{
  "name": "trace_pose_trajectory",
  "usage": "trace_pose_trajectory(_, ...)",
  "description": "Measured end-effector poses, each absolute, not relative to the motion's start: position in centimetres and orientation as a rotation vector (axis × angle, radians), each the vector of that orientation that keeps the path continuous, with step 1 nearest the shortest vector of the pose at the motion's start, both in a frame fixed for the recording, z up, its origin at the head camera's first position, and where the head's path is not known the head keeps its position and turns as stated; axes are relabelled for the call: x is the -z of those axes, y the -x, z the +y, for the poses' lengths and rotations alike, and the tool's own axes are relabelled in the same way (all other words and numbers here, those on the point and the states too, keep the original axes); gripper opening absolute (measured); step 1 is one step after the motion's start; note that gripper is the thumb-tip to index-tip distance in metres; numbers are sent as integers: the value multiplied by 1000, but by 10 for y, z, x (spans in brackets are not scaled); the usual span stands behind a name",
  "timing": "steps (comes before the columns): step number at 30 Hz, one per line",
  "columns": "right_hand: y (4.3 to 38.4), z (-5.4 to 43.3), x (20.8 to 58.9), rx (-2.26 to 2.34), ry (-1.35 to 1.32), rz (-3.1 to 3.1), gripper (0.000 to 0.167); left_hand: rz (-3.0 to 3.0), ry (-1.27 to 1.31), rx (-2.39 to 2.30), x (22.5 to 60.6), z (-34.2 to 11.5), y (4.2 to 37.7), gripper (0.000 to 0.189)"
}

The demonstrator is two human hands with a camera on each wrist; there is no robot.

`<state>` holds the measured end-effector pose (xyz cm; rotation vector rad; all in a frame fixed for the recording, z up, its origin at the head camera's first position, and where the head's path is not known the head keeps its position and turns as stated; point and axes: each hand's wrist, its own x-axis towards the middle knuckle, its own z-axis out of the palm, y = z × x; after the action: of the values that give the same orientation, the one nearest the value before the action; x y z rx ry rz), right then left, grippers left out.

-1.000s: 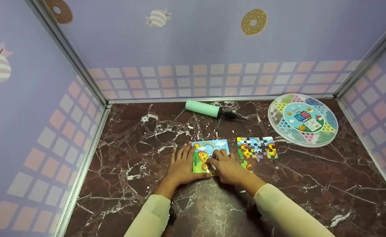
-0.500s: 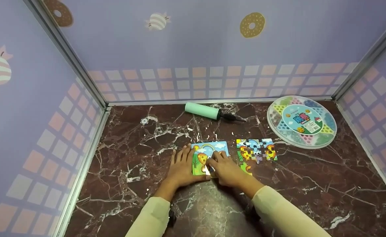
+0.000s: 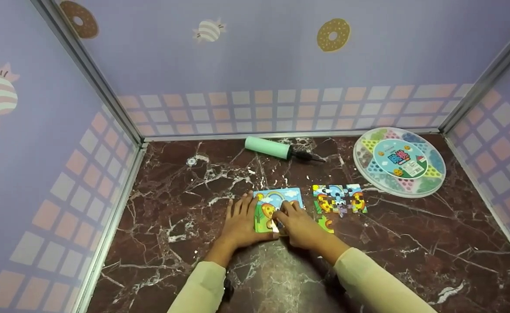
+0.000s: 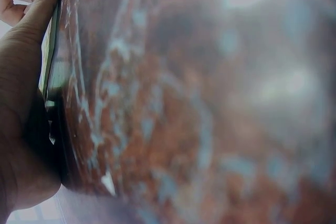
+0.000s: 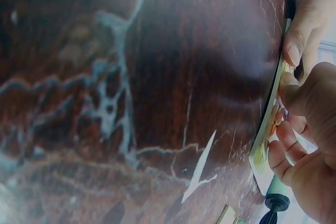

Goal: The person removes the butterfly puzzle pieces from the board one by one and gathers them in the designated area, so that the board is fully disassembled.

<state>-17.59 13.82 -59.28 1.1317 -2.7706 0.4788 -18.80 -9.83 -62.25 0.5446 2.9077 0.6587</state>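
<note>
A bright picture puzzle board with a rainbow and trees lies on the marble table. My left hand rests flat along its left side, fingers straight and thumb along the near edge. My right hand is over the board's right half with curled fingers, covering much of the picture. In the right wrist view, its thumb and fingertips pinch a small purplish puzzle piece at the board's surface. A group of puzzle pieces, partly joined, lies to the right, with a green and orange corner piece below.
A mint-green hand pump with a black nozzle lies behind the board. At the back right is a round, clear-lidded game set. A small round white object sits at the back left. Patterned walls enclose three sides.
The scene sits slightly lower in the head view. Both hands stay at the board in nearly the same place, and the loose pieces lie as before.
</note>
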Motion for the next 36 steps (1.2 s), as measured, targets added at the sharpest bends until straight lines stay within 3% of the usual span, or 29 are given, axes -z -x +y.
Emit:
trace_pose_trajectory(7, 175, 138, 589, -479, -1129, -2844, 49, 2907, -539, -686, 626, -98, 189, 141)
trace_pose_trajectory(17, 173, 137, 586, -459, -1104, -2883, 44, 2903, -534, -664, 624, -98, 189, 139)
trace_pose_trajectory(24, 173, 136, 586, -442, -1128, -2853, 52, 2900, -523, -615, 617, -97, 186, 135)
trace_pose_trajectory(36, 173, 142, 584, -288, -1204, -2796, 37, 2894, -541, -708, 622, -98, 187, 135)
